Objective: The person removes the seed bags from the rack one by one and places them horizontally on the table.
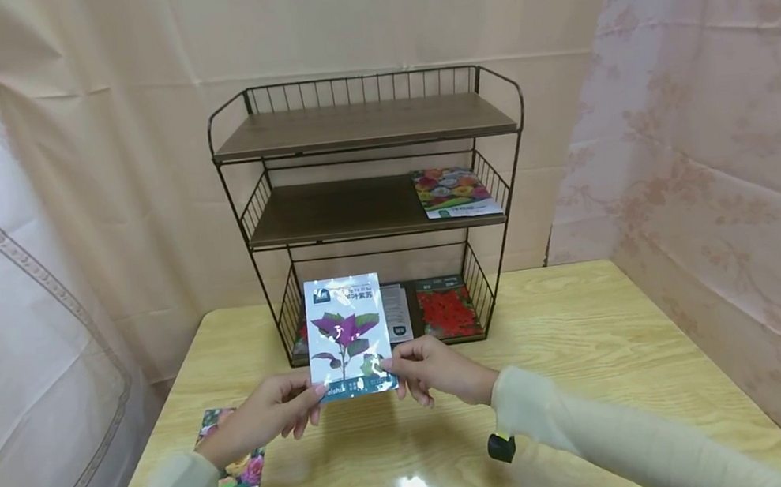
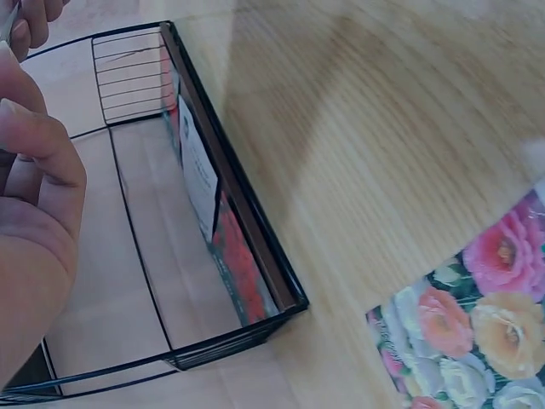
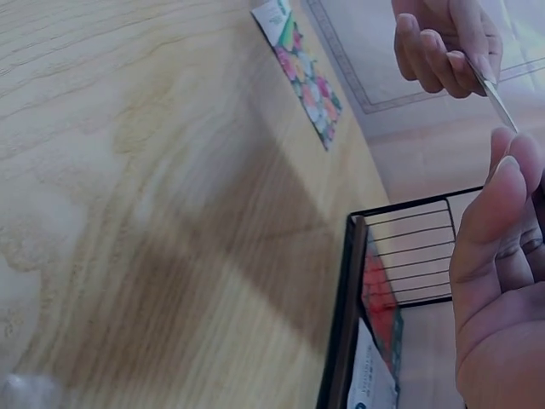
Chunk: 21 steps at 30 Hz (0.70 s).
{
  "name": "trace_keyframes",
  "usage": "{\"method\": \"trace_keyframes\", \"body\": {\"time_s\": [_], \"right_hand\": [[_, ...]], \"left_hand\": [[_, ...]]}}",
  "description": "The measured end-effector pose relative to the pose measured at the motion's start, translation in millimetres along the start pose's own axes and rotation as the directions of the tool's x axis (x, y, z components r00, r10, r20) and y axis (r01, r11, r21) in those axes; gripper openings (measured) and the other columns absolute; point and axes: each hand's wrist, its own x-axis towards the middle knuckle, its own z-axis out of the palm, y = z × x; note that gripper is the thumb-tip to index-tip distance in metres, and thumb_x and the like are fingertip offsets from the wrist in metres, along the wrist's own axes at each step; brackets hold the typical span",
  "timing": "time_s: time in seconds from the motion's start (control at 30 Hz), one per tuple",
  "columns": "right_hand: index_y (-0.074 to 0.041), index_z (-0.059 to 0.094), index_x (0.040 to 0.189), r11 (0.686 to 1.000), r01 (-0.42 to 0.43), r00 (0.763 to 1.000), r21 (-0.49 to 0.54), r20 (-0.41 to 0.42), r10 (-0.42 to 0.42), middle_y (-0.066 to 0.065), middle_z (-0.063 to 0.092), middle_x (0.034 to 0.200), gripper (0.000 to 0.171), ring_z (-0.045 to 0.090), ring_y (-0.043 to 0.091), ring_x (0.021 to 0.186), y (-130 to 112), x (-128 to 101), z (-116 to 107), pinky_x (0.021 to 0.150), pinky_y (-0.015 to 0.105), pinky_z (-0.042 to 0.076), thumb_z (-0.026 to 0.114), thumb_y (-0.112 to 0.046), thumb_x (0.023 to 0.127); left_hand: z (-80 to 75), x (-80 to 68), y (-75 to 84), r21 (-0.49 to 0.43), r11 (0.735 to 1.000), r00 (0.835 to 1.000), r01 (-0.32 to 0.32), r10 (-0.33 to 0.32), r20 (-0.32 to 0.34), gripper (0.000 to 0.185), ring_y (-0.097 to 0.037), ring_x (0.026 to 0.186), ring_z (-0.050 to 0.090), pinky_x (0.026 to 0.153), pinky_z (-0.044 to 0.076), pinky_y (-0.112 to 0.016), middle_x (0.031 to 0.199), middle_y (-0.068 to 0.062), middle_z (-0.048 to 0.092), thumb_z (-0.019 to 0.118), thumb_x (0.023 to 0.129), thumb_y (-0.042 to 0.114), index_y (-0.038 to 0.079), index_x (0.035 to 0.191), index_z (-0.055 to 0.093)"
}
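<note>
A seed packet [image 1: 347, 335] with a purple-leaved plant printed on it is held upright above the wooden table [image 1: 587, 350], in front of the wire shelf rack [image 1: 371, 198]. My left hand [image 1: 266, 417] pinches its lower left corner. My right hand [image 1: 435, 367] pinches its lower right edge. In the right wrist view the packet [image 3: 494, 100] shows edge-on as a thin silver strip between the fingers of both hands. The left wrist view shows only my left hand [image 2: 34, 213] beside the rack's bottom tier [image 2: 213, 221].
A flower-printed packet [image 1: 232, 474] lies on the table at front left, under my left forearm. Another flower packet [image 1: 455, 191] lies on the rack's middle shelf at right. A red-flower packet [image 1: 448, 310] and a white one [image 1: 396, 312] lie on the bottom tier. Curtains surround the table.
</note>
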Motion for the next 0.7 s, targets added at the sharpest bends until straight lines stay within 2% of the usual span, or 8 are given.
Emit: {"method": "trace_keyframes", "body": {"time_s": [0.13,0.33,0.47,0.57,0.7], "right_hand": [[0.006,0.063,0.093,1.0,-0.008,1.0,-0.006,0.0,0.008,0.009,0.068,0.08,0.047,0.053,0.012,0.049,6,2,5,0.05,0.025,0.045,0.06,-0.04,0.105],[0.003,0.063,0.091,0.999,-0.053,0.999,0.008,0.0,0.053,0.008,0.068,0.078,0.043,0.052,0.011,0.049,17,0,18,0.049,0.026,0.042,0.061,-0.037,0.105],[0.001,0.063,0.089,0.997,-0.077,0.997,0.015,0.011,0.077,0.01,0.068,0.077,0.042,0.051,0.01,0.049,25,2,24,0.049,0.026,0.043,0.061,-0.038,0.104],[0.0,0.063,0.088,0.997,-0.077,0.997,0.019,0.018,0.077,0.009,0.067,0.076,0.042,0.051,0.01,0.049,28,5,26,0.048,0.024,0.044,0.062,-0.039,0.104],[-0.003,0.063,0.086,0.997,-0.074,0.997,0.025,0.027,0.074,0.007,0.067,0.074,0.041,0.051,0.009,0.048,31,8,30,0.047,0.023,0.044,0.062,-0.039,0.103]], "left_hand": [[2.2,-3.3,-6.1,-0.017,0.999,1.0,0.027,-0.028,-0.004,0.041,-0.01,0.059,0.054,0.05,0.044,-0.024,0.082,-0.021,0.065,0.05,0.11,0.038,0.003,0.094,0.063],[9.4,-10.9,-21.0,-0.04,0.998,0.999,0.046,-0.046,0.019,0.041,-0.011,0.058,0.053,0.05,0.045,-0.024,0.077,-0.012,0.064,0.05,0.11,0.038,0.003,0.092,0.064],[11.7,-15.9,-29.1,-0.028,0.998,0.999,0.048,-0.048,0.016,0.043,-0.01,0.057,0.053,0.048,0.043,-0.024,0.074,-0.012,0.064,0.049,0.11,0.037,0.0,0.092,0.063],[11.6,-19.4,-32.2,-0.021,0.999,0.999,0.045,-0.044,0.007,0.044,-0.01,0.058,0.055,0.049,0.046,-0.025,0.076,-0.011,0.065,0.049,0.11,0.036,-0.003,0.094,0.063],[11.0,-23.8,-34.7,-0.022,0.999,0.999,0.042,-0.042,0.012,0.041,-0.011,0.059,0.056,0.051,0.049,-0.026,0.081,-0.008,0.066,0.049,0.11,0.035,-0.001,0.096,0.063]]}}
